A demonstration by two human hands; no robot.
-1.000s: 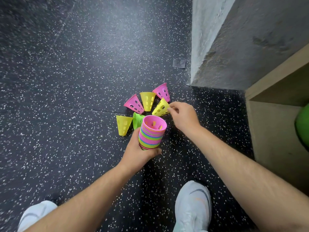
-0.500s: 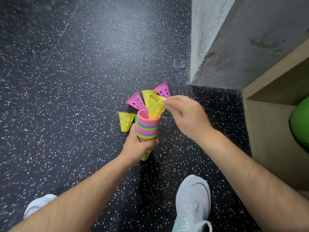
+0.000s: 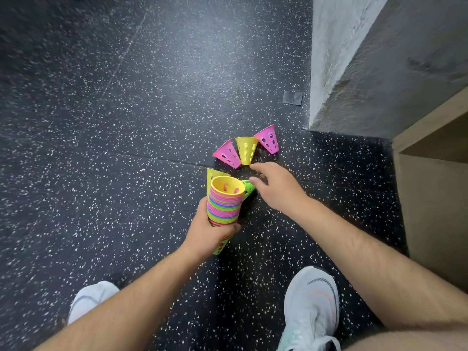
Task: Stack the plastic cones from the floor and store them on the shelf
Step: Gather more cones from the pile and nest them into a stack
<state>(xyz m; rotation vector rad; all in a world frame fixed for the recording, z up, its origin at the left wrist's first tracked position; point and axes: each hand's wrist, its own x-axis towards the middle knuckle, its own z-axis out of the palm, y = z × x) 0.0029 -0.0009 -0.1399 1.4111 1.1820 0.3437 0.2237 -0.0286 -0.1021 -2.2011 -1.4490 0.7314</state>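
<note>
Gripping the stack of cones (image 3: 224,203) in the left hand (image 3: 210,233), above the floor (image 3: 101,148). Holding the right hand (image 3: 277,190) open, empty, just above a green cone (image 3: 248,188), near a yellow cone (image 3: 246,150) between two pink cones (image 3: 228,154).

**Occlusions and cut-offs**

My left hand (image 3: 210,233) covers the lower part of the stack of cones (image 3: 224,203); only a green tip pokes out below my fingers. Stack count: rims too fine to tell. Near yellow cone (image 3: 211,173) is mostly behind the stack. Green cone (image 3: 248,188) is half hidden by the stack and my right hand (image 3: 276,188). Can't tell if my right index touches the far yellow cone (image 3: 246,150). Shelf (image 3: 430,148) is cut by the right edge. Right shoe (image 3: 311,305) is cut by the bottom edge, left shoe (image 3: 88,297) partly under my forearm.
</note>
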